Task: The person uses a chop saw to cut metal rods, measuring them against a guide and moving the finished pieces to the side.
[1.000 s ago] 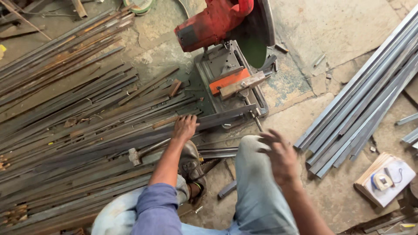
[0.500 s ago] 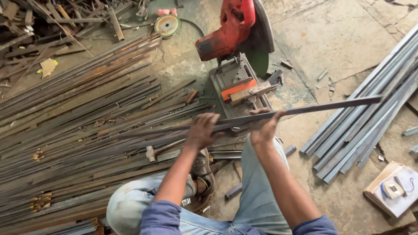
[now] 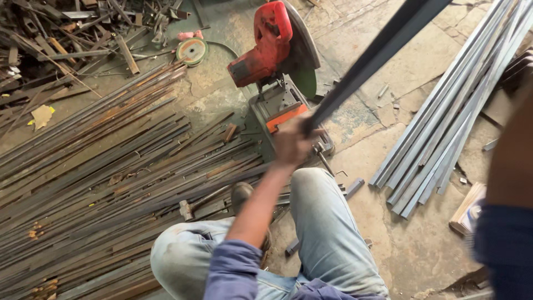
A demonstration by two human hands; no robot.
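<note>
Above the saw (image 3: 277, 83), long dark bar (image 3: 377, 50)

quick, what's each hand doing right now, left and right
Left hand: closed around the near end of the long dark steel bar.
Right hand: out of sight; only the raised right arm shows, so cannot be told.

Even daylight, soft shadows, motion-blurred bar (image 3: 383, 47) and forearm.

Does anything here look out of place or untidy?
Yes. The left hand holds a long dark metal bar raised slanting over the red chop saw, unlike the bars lying flat. At the top left, scrap metal lies tangled in a heap.
</note>
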